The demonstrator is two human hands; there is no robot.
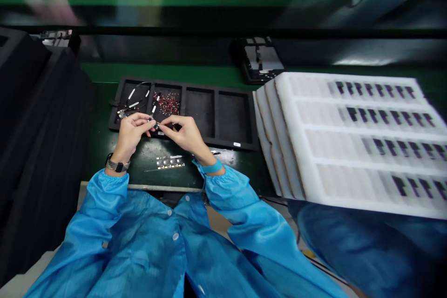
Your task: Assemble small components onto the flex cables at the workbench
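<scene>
"Looking down at the bench, what are the hands on?"

"Both meet over a small part, just at the near edge of a black tray. The left hand and the right hand come in from either side, with the part between them."

"Fingers open or closed?"

"Curled, not released. The left fingertips and right fingertips pinch in toward the part, so both seem to be gripping it, though they cover most of it."

"Which hand is nearer?"

"About even; the part sits in the narrow gap between them. I can't fix its long axis. A white-tipped cable rises from the fingers toward the tray, but I can't tell if it's joined to the part or just lying in a compartment."

"What's around them?"

"Cables and red bits lie in the tray's two left compartments. A strip of gold-dotted pieces lies on the green mat below the hands. To the right, stacked foam trays hold dark parts, too blurred to identify, and the frame cuts off their right side."
</scene>
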